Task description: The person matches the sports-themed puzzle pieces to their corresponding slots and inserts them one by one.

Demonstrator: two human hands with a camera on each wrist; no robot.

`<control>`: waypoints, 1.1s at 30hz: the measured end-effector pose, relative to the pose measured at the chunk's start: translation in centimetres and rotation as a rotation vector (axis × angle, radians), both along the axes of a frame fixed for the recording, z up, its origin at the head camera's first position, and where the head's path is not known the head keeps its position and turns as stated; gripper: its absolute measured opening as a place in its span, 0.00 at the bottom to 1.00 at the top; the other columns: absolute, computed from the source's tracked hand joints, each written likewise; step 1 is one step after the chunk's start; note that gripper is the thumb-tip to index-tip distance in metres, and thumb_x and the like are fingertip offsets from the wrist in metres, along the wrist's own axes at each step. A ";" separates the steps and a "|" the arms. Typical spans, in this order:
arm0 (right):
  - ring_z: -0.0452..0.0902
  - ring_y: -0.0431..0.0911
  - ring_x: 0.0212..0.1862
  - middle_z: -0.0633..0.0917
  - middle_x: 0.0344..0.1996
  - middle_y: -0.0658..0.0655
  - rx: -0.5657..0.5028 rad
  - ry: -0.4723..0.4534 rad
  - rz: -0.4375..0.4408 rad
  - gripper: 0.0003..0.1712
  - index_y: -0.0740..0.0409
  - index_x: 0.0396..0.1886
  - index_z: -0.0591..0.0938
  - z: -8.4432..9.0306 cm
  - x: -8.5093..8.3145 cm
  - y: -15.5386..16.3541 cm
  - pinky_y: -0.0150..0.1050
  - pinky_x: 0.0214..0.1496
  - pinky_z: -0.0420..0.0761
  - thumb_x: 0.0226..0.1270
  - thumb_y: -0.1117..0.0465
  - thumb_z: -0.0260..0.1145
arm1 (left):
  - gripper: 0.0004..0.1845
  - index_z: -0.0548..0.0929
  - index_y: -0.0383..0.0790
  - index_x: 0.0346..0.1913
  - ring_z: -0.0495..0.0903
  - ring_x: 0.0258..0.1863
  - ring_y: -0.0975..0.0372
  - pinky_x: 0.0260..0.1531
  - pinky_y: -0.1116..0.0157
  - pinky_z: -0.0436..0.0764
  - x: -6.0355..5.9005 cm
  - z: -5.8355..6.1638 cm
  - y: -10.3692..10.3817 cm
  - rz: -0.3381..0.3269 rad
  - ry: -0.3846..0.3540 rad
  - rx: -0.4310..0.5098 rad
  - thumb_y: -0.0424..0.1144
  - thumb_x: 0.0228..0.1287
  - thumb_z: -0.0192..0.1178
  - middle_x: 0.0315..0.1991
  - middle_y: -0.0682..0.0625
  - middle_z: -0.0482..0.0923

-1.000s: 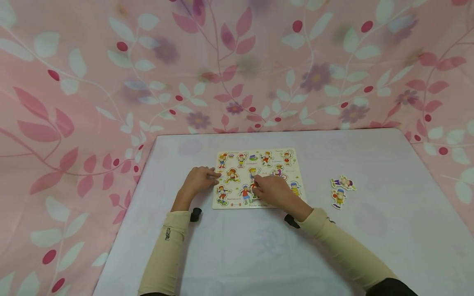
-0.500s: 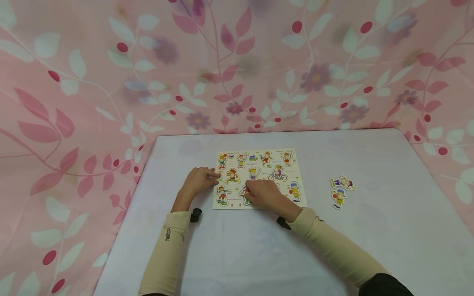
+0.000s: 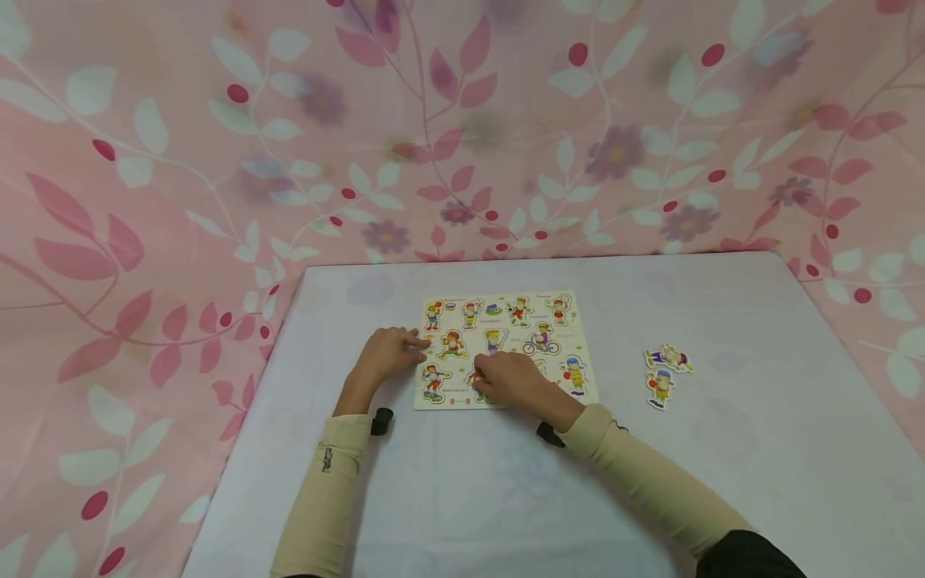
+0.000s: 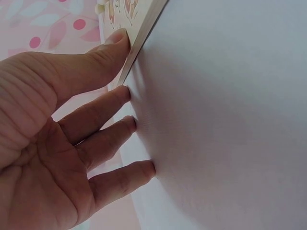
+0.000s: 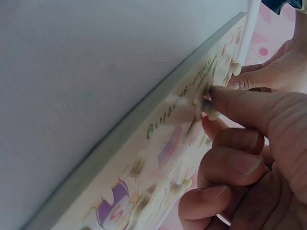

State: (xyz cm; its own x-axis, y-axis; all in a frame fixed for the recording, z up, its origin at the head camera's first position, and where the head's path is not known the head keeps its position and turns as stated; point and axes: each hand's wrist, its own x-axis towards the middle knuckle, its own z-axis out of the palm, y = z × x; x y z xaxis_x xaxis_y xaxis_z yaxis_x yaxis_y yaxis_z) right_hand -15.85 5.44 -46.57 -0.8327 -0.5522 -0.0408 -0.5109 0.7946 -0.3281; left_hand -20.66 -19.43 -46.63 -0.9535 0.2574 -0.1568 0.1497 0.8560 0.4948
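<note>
A wooden peg puzzle board [image 3: 506,303] with cartoon sports figures lies on the white table. My left hand [image 3: 421,343] rests at the board's left edge; the left wrist view shows its thumb [image 4: 112,45] against the board edge [image 4: 144,38] and its straight fingers pressing on the table. My right hand [image 3: 478,377] is over the board's lower row. There its thumb and forefinger pinch the small peg [image 5: 211,114] of a puzzle piece [image 3: 477,374] seated in the board [image 5: 158,129]. The hand hides most of that piece.
Two loose figure pieces [image 3: 668,357] [image 3: 659,388] lie on the table [image 3: 759,449] to the right of the board. A pink floral cloth [image 3: 462,128] hangs behind and beside the table. Both forearms wear beige sleeves.
My right hand has slid left and a little toward me along the board's lower row, uncovering the cyclist piece. The left hand has stayed put.
</note>
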 end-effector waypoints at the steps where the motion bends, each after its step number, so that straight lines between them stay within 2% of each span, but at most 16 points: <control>1: 0.65 0.40 0.20 0.71 0.17 0.46 0.001 -0.006 0.000 0.15 0.50 0.25 0.72 0.0 0.0 0.0 0.35 0.21 0.65 0.68 0.54 0.66 | 0.16 0.88 0.46 0.52 0.66 0.68 0.44 0.69 0.46 0.59 0.0 0.0 0.0 0.000 0.000 -0.001 0.40 0.60 0.70 0.61 0.45 0.76; 7: 0.66 0.40 0.21 0.72 0.17 0.46 -0.005 -0.019 -0.017 0.15 0.51 0.25 0.73 0.0 0.0 0.1 0.36 0.22 0.65 0.68 0.54 0.67 | 0.16 0.88 0.46 0.52 0.66 0.68 0.44 0.69 0.47 0.59 0.0 0.1 0.1 -0.003 0.006 -0.003 0.41 0.60 0.70 0.61 0.45 0.76; 12: 0.67 0.40 0.23 0.74 0.19 0.44 -0.016 -0.042 -0.042 0.11 0.49 0.29 0.76 0.2 0.2 0.5 0.37 0.24 0.68 0.68 0.51 0.66 | 0.16 0.88 0.45 0.52 0.65 0.68 0.43 0.69 0.46 0.60 0.1 0.2 0.2 -0.007 -0.008 -0.010 0.40 0.60 0.70 0.62 0.44 0.76; 18: 0.68 0.41 0.22 0.76 0.19 0.44 -0.045 -0.049 -0.071 0.09 0.49 0.37 0.80 1.1 0.8 1.5 0.37 0.23 0.66 0.67 0.50 0.68 | 0.16 0.88 0.46 0.52 0.66 0.68 0.44 0.69 0.46 0.61 0.2 0.4 0.2 0.006 -0.008 -0.002 0.40 0.59 0.70 0.62 0.45 0.76; 25: 0.64 0.39 0.19 0.71 0.15 0.44 -0.046 -0.006 -0.076 0.07 0.49 0.38 0.80 2.2 1.4 3.0 0.34 0.18 0.59 0.67 0.52 0.67 | 0.17 0.88 0.46 0.52 0.67 0.67 0.44 0.68 0.46 0.61 0.1 0.3 0.2 -0.001 0.000 -0.008 0.40 0.59 0.71 0.61 0.44 0.76; 33: 0.66 0.37 0.19 0.73 0.15 0.40 -0.058 0.017 -0.093 0.08 0.50 0.41 0.82 3.8 2.1 4.7 0.33 0.17 0.63 0.66 0.54 0.68 | 0.17 0.88 0.46 0.52 0.67 0.67 0.43 0.68 0.46 0.61 -0.1 0.0 0.0 -0.013 0.007 -0.015 0.41 0.59 0.71 0.61 0.44 0.76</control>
State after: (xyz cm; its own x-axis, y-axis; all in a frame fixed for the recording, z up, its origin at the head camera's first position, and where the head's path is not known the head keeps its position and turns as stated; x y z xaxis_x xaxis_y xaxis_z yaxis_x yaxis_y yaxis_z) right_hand -13.76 10.12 -42.76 -0.8810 -0.4732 0.0033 -0.4413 0.8191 -0.3666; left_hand -20.71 -19.41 -46.62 -0.9511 0.2678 -0.1539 0.1647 0.8613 0.4807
